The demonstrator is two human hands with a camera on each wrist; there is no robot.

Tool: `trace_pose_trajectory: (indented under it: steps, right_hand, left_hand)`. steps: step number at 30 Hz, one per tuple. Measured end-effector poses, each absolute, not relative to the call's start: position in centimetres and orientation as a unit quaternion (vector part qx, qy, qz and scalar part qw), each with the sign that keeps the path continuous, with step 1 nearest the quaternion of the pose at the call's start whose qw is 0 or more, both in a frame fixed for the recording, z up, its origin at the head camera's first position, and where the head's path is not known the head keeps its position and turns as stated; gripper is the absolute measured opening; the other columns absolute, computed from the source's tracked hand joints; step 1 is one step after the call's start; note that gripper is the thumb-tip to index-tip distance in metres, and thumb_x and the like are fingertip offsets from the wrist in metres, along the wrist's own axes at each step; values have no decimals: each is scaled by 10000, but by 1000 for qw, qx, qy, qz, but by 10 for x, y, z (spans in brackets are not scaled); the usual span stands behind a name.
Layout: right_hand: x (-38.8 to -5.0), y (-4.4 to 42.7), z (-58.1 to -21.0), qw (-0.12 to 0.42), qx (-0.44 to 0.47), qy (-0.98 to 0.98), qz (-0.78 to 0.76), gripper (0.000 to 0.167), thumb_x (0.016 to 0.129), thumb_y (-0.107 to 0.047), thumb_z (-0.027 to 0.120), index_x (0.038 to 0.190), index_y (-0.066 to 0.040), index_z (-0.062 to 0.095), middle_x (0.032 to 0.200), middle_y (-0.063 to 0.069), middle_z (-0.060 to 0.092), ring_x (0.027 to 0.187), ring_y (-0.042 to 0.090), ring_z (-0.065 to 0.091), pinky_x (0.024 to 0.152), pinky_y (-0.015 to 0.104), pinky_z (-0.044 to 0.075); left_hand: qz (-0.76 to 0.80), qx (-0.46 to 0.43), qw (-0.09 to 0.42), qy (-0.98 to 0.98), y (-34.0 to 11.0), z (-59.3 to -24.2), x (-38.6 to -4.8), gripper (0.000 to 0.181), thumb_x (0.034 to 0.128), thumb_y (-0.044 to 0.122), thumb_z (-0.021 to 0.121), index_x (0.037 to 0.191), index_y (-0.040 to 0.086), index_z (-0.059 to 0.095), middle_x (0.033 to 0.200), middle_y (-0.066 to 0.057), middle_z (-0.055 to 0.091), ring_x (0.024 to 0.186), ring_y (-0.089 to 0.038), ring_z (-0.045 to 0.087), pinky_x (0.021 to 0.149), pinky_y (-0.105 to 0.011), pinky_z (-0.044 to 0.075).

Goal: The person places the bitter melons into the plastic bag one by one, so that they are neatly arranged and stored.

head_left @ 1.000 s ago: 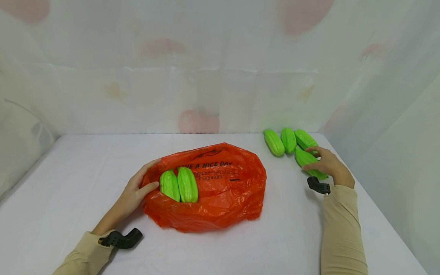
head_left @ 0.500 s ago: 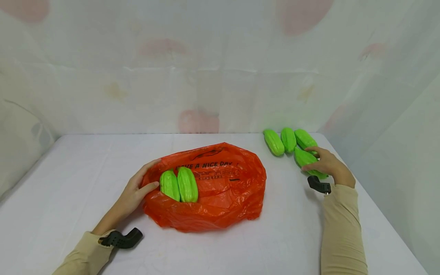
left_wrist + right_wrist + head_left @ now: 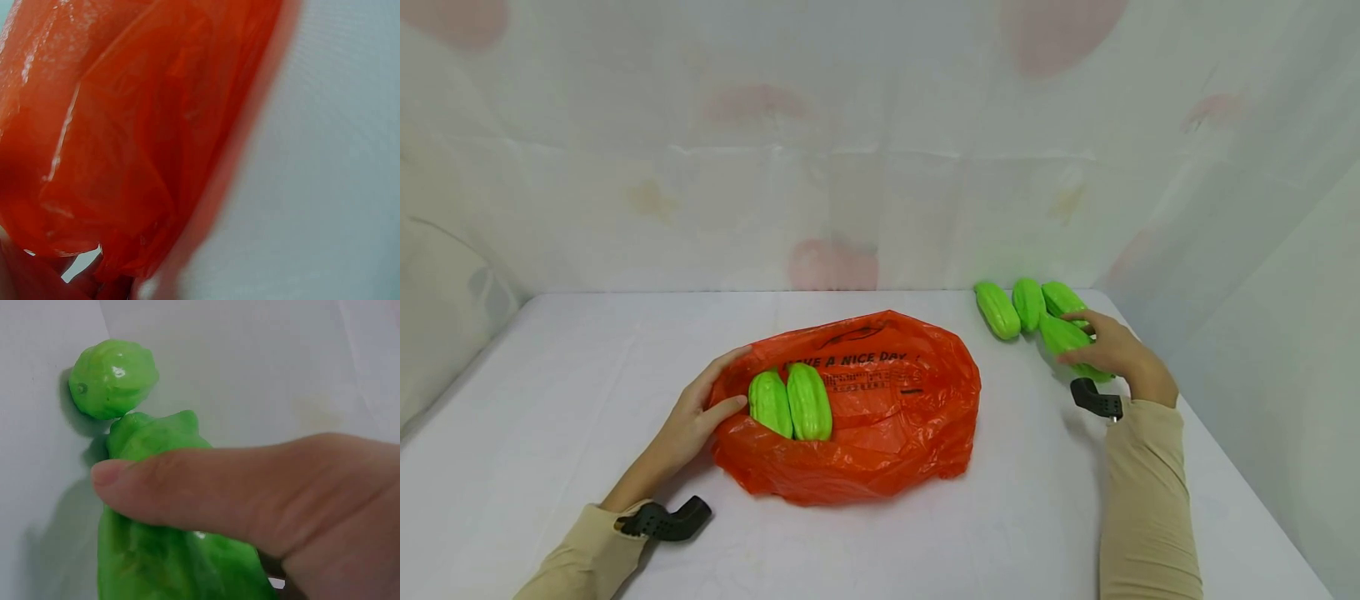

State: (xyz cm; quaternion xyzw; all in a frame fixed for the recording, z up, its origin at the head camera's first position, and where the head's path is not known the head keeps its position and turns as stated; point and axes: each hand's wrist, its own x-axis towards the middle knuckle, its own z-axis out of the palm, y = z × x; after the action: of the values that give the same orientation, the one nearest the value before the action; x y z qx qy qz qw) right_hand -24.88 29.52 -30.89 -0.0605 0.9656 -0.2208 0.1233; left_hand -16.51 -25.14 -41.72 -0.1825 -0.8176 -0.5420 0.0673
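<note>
A red plastic bag (image 3: 895,425) with printed lettering lies with its mouth gaping in the middle of the table. Two bright green ridged gourds (image 3: 810,404) rest side by side in its left part. My left hand (image 3: 688,421) holds the bag's left end, thumb at the mouth; its fingers partly show through red film in the left wrist view. At the right, my right hand (image 3: 1116,350) grips another green ridged gourd (image 3: 1062,335), thumb across its near side in the right wrist view (image 3: 169,562). The far fingers are mostly hidden there.
Three more green gourds sit behind the right hand: a left one (image 3: 997,312), a middle one (image 3: 1028,303) and a right one (image 3: 1063,300), partly covered by the hand. A white cloth wall (image 3: 925,208) stands along the table's back edge.
My right hand and the gourd in its grip have shifted slightly up and away. The left hand and the bag stay practically where they were.
</note>
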Motion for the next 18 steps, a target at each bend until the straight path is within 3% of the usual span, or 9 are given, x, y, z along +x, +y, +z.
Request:
trace_pose_trajectory:
  steps: [10,18]
  right_hand:
    - [-252,280,-306,101,-72,967,-224,746,876,-247,723,1472,26,367,1386,388,443,1269,529,434,1032,642,380]
    - [-250,264,-302,97,-83,960,-248,784,884,-299,720,1508,-18,337,1379,315,493,1252,447,477,1024,609,400]
  left_hand:
    - [-544,-186,66,-816,-252,-418,-166,593,963,-6,527,1521,129,377,1512,-150,422,1298,69,405,1028,-40,301]
    - [-542,-184,66,-818,-252,-417,-165,587,970,14,528,1524,132,372,1511,-156,421,1299,79,399,1023,-38,306]
